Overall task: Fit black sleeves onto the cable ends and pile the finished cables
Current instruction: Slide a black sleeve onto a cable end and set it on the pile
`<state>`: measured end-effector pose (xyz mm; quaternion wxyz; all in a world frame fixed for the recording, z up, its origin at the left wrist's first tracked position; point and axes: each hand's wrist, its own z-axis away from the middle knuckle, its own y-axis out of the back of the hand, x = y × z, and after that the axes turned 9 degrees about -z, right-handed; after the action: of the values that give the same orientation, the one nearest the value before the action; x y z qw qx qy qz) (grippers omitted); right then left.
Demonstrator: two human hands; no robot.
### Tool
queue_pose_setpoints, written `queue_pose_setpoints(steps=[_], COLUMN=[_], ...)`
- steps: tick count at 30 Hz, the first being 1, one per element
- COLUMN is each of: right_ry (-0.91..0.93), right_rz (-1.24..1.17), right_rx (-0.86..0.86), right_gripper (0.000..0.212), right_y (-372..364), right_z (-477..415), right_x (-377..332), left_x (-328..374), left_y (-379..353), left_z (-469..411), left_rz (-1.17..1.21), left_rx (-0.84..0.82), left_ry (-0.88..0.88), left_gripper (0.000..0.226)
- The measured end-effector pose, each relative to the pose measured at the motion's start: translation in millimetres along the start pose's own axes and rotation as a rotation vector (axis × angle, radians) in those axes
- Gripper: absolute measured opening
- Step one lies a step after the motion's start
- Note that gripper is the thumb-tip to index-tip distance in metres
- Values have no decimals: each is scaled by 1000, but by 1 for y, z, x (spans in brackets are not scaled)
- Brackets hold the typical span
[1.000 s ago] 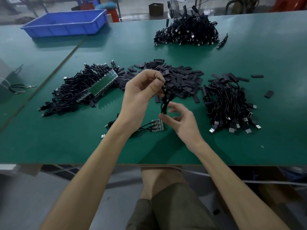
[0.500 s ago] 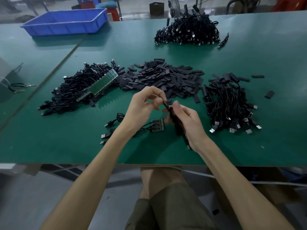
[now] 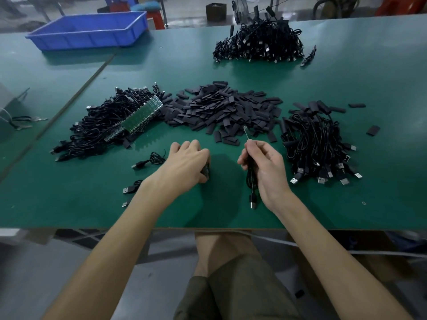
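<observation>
A: Why is the desk (image 3: 69, 204) laid out like this?
B: It looks like a work line. Left of the sleeves (image 3: 221, 109) lies the raw heap (image 3: 99, 132), cables on green boards. Right of the sleeves is the pile (image 3: 318, 146) of done ones, so work likely passes across.
A: And the left hand (image 3: 187, 160)?
B: It's on the near side of the sleeves, a little left. Its fingers curl down and pinch a small stack of boards (image 3: 206, 172) on the desk, probably to free the next cable.
A: The right hand (image 3: 265, 163)?
B: Near side too, slightly right. Its fingers are clenched round the cable (image 3: 250, 179), which is folded in the fist. The long axis runs from the near desk edge toward the sleeves. The bare end (image 3: 245, 132) points at them, seemingly ready for one, and the plug (image 3: 253, 202) hangs toward the person.
</observation>
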<state>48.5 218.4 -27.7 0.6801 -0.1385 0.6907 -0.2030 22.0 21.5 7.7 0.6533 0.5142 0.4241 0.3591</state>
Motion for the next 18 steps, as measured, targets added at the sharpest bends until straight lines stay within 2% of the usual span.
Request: queue_pose_setpoints(steps=[2,7,8,12,15,18], right_ry=[9,18,19,18,16,13], right_rz=[17,27,38,41,40,52], right_rx=[4,10,7,6,1,-18], right_gripper=[17,23,25,28,28,28], right_y=[-1,-1,-1,-3,-2,-2], right_z=[0,1,1,2,2,2], right_x=[1,1,1,1,1,2], left_x=[-5,4,6,12,12,10], left_y=[8,21,19,7,-5,-14], left_z=[-3,-34,-42,-62,-63,-57], left_rz=[-61,333,312,143,75,130], left_rx=[-17,145,151,122,232,317], left_ry=[41,102,99,-29,7,40], left_gripper=[44,21,22,48,35,29])
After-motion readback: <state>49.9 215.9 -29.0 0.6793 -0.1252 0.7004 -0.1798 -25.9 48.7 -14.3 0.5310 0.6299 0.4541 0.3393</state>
